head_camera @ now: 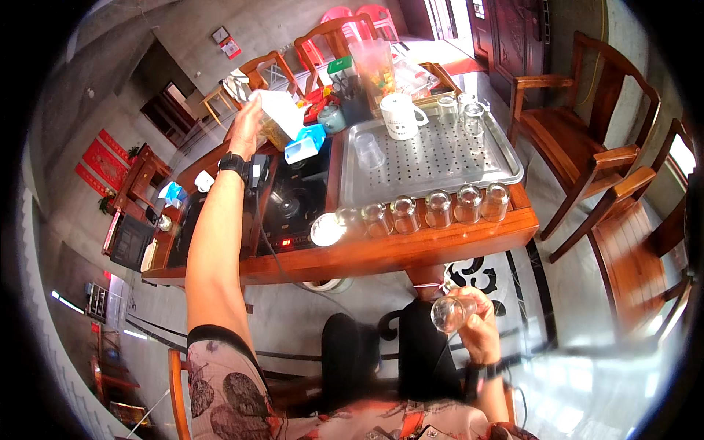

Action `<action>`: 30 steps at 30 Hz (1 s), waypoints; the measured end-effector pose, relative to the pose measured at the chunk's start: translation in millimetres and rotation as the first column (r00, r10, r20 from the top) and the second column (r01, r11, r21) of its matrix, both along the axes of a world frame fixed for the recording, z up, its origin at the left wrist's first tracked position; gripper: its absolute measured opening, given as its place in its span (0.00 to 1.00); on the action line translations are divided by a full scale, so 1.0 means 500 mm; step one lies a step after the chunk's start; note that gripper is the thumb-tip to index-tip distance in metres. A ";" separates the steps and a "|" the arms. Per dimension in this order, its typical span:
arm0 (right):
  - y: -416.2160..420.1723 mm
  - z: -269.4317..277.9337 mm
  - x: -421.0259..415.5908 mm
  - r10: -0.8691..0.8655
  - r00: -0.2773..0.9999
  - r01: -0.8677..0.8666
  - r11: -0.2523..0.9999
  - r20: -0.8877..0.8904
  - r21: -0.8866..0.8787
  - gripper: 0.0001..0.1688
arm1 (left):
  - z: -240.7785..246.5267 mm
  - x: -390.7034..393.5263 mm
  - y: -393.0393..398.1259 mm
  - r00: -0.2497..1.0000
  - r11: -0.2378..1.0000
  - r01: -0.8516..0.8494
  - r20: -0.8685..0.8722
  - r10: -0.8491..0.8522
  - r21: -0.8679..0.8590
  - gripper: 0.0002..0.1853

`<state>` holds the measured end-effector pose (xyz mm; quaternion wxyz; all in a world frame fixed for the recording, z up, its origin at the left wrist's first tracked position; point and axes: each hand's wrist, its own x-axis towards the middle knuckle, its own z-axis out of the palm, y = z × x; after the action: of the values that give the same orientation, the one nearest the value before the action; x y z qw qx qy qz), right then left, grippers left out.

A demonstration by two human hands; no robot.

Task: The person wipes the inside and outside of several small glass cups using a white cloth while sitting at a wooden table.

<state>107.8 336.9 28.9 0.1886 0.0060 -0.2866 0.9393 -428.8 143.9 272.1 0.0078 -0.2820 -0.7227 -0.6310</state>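
Note:
My left hand [247, 129] reaches across the tea table to a white sheet-like thing [281, 113], its fingertips at the near edge; whether they grip it is hidden. Behind and below that lies a container with yellowish contents [272, 133], beside a blue and white packet [305, 144]. In my right hand [479, 327], low over my lap, is a small clear drinking glass [452, 313], tilted and pinched between thumb and fingers. Several upturned glasses [438, 210] line the table's front edge, with a bright white round thing [326, 229] at their left end.
A perforated steel tray [379, 184] carries a white mug [402, 116], a clear cup [369, 151] and further glasses [473, 119]. An electric hob [289, 203] is built into the wooden table [385, 247]. A teapot [331, 118] and tall plastic pitcher [374, 66] stand behind. A cable [269, 242] hangs over the edge.

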 end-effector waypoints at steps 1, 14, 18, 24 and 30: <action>0.000 0.001 0.004 0.006 1.000 -0.006 1.000 0.003 -0.001 0.33 | 0.013 0.007 0.005 0.990 0.996 0.012 -0.140 0.000 0.088 0.37; 0.000 -0.019 -0.004 -0.047 0.998 0.047 0.999 0.052 0.012 0.33 | -0.070 0.027 0.005 0.979 0.451 0.046 -0.049 -0.196 -0.891 0.14; 0.005 -0.019 -0.008 -0.044 0.996 0.042 0.999 0.073 0.025 0.34 | -0.171 0.012 0.067 0.880 0.171 -0.294 -0.336 -0.335 -0.940 0.15; 0.000 -0.019 -0.013 -0.082 0.990 0.077 0.996 0.113 0.049 0.34 | -0.282 -0.201 0.029 0.908 0.099 -0.372 -0.384 -0.170 -0.923 0.22; 0.011 -0.022 -0.015 -0.105 0.982 0.097 0.994 0.155 0.058 0.33 | -0.183 -0.006 0.118 0.862 0.262 -0.507 -0.476 0.175 -0.821 0.27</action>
<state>100.5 342.6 17.7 0.2126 -0.0784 -0.3239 0.9185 -432.0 203.0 180.4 0.0900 -0.1590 -0.9824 -0.0401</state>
